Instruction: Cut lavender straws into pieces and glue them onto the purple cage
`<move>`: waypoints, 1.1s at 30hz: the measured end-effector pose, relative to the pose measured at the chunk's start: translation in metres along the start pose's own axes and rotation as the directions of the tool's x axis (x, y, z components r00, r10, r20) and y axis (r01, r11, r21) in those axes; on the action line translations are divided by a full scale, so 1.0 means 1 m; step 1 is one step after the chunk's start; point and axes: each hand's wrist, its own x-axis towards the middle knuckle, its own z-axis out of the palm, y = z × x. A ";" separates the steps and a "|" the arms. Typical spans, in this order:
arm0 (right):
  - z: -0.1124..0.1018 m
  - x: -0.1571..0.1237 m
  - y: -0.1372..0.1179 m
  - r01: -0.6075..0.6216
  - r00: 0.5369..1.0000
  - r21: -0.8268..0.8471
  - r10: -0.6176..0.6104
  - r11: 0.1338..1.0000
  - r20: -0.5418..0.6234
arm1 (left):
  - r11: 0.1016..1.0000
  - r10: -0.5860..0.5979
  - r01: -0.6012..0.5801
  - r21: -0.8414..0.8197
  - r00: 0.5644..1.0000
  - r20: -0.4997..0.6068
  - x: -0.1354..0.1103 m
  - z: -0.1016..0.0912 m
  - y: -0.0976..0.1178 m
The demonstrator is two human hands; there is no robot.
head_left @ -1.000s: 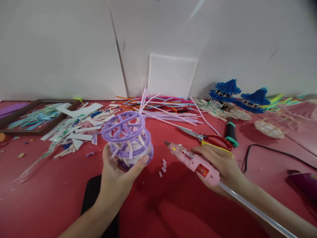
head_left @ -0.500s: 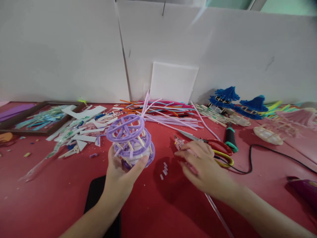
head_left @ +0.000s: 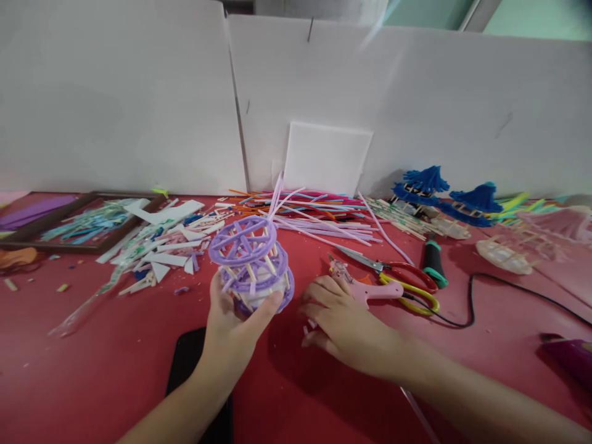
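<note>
No lettering, brand or number can be read; the green marks on the clear plastic wrapper (head_left: 109,283) are too small and blurred to make out.

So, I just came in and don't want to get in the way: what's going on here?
A person is working on a purple craft frame with pale sticks in it, holding it up in the left hand. The right hand is down over a few small pale pieces; whether it grips any can't be made out. A pink glue gun lies beside the scissors.
</note>
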 end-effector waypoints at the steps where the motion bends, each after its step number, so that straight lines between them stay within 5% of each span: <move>1: 0.000 0.000 0.000 -0.001 1.000 0.006 0.001 1.000 -0.002 | 1.000 -0.004 0.004 -0.003 1.000 -0.002 0.000 0.000 0.001; 17: 0.006 -0.004 0.005 0.035 0.999 0.028 -0.035 0.999 -0.003 | 1.000 -0.003 0.003 0.007 1.000 -0.012 0.002 0.000 -0.002; 23: 0.013 -0.003 0.006 0.149 0.979 -0.098 -0.161 0.984 -0.129 | 1.000 0.004 -0.004 0.004 1.000 0.006 0.001 -0.001 0.000; 27: 0.003 -0.004 0.004 0.136 0.924 0.093 -0.092 0.986 -0.372 | 1.000 -0.027 0.027 -0.012 0.999 0.020 0.000 0.000 0.000; 30: -0.013 -0.007 0.001 0.157 0.826 0.329 0.058 0.931 -0.560 | 1.000 0.021 -0.021 -0.015 0.999 0.038 -0.004 0.001 -0.002; 33: -0.022 -0.011 -0.005 0.155 0.750 0.499 0.227 0.853 -0.621 | 0.996 0.087 -0.088 0.013 0.994 0.071 -0.009 0.000 -0.007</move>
